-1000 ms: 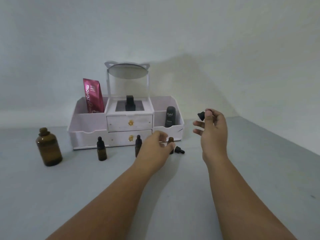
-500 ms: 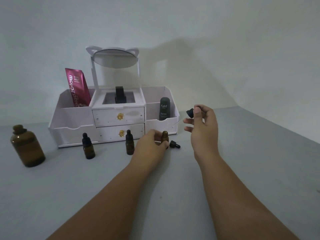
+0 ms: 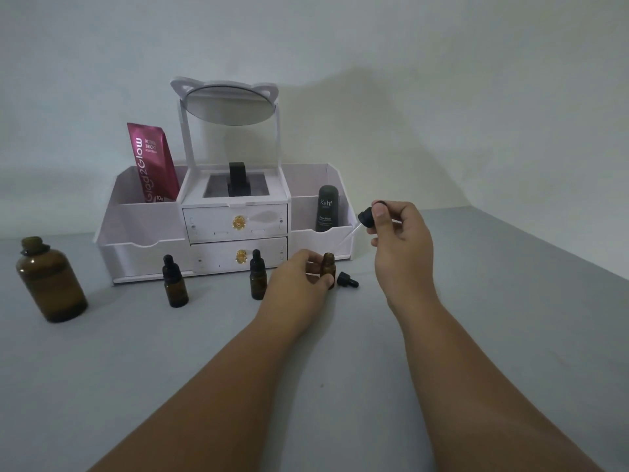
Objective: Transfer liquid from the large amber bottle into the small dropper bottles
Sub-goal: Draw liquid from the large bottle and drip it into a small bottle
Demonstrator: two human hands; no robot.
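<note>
The left hand (image 3: 299,281) sits just right of the frame's centre. Its forearm runs up from the bottom edge and the back of the hand faces the camera. Its thumb and fingers curl round the open bottle (image 3: 328,267), a small amber one that stands upright on the table (image 3: 476,335) with its neck bare.

The right hand (image 3: 403,240) is raised to the right of it and a little higher. Its forearm comes in from the lower right corner and the wrist is bent. Thumb and forefinger pinch a black dropper (image 3: 367,218) by its cap, and the other fingers are curled beneath. The glass pipette slants down and to the left. Its tip is close to the open bottle's mouth, but the glass is faint against the white behind it, so whether it is right over the mouth cannot be told.

A loose cap (image 3: 347,280) lies on its side on the table just right of the open bottle. A capped bottle (image 3: 257,277) stands just left of the left hand, and a second capped bottle (image 3: 175,284) stands further left. The big bottle (image 3: 49,281) is at the far left edge, upright and stoppered, well apart from both hands.

Behind them all stands a white organizer (image 3: 136,253) with two drawers with gold knobs. A mirror (image 3: 228,105) with cat ears rises above its middle. A pink sachet (image 3: 153,161) stands in its left compartment and a dark tube (image 3: 328,209) in its right one. A black item (image 3: 237,180) sits in the centre tray.
</note>
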